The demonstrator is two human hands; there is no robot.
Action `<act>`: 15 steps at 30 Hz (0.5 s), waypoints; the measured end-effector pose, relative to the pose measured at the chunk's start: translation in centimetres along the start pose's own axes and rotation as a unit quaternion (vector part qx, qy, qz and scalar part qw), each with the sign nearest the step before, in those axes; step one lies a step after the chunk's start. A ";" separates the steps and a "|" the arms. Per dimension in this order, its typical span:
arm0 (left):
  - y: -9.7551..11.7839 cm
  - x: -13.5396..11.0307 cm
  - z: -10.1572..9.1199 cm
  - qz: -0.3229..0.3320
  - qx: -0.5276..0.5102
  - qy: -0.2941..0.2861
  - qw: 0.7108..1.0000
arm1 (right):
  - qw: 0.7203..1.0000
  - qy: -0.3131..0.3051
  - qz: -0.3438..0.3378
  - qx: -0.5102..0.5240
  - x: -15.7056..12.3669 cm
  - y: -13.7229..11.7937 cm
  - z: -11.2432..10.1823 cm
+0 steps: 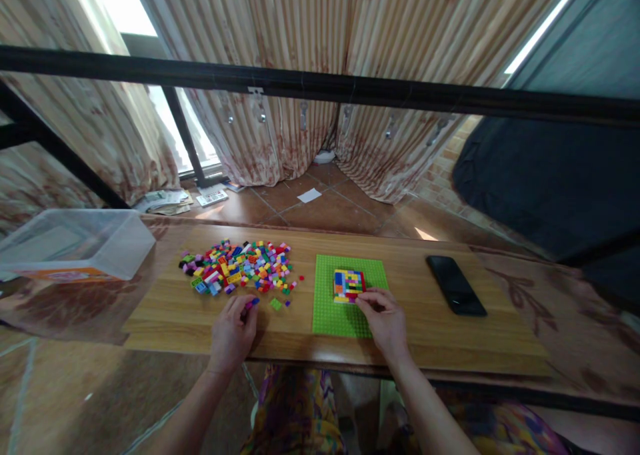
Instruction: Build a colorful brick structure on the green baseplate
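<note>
I see L hand (234,327) w/ fingers pinching blue brick (255,302); R hand (387,322) hides corner of brick build (349,283), can't tell if gripping. Bin (131,245) cut off, orange label (70,276) illegible.

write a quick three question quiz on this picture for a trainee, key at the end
1. Multiple choice: what lies to the right of the green baseplate?
a) the loose brick pile
b) the black phone
c) the plastic bin
2. True or false: the loose brick pile lies on the green baseplate.
3. Which hand is at the brick build, and which is nearer the loose brick pile?

Key:
1. b
2. False; it lies on the wooden table.
3. The right hand is at the brick build; the left hand, pinching a small brick, is nearer the pile.
</note>
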State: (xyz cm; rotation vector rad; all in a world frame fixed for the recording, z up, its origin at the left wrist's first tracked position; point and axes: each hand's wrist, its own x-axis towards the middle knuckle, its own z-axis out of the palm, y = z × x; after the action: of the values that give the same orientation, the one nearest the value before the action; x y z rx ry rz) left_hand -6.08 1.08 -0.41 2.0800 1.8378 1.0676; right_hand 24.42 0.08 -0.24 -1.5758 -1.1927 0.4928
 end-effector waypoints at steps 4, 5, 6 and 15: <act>0.1 0.0 -0.1 -0.003 -0.001 0.000 1.000 | 1.000 -0.003 0.023 0.012 0.1 0.1 0.0; 0.1 0.0 -0.1 -0.003 -0.002 -0.002 1.000 | 0.999 -0.007 0.029 0.014 0.1 0.2 0.0; 0.2 0.0 -0.1 -0.003 -0.002 -0.003 1.000 | 0.999 -0.009 0.035 0.016 0.2 0.3 0.0; 0.1 0.0 -0.1 -0.011 -0.013 -0.002 1.000 | 0.998 -0.017 0.063 0.023 0.4 0.8 0.1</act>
State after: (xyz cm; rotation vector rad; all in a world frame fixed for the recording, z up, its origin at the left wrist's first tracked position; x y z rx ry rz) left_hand -6.04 1.00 -0.27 2.0414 1.8303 1.0760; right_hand 24.87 0.54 -0.88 -1.6151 -1.1057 0.6264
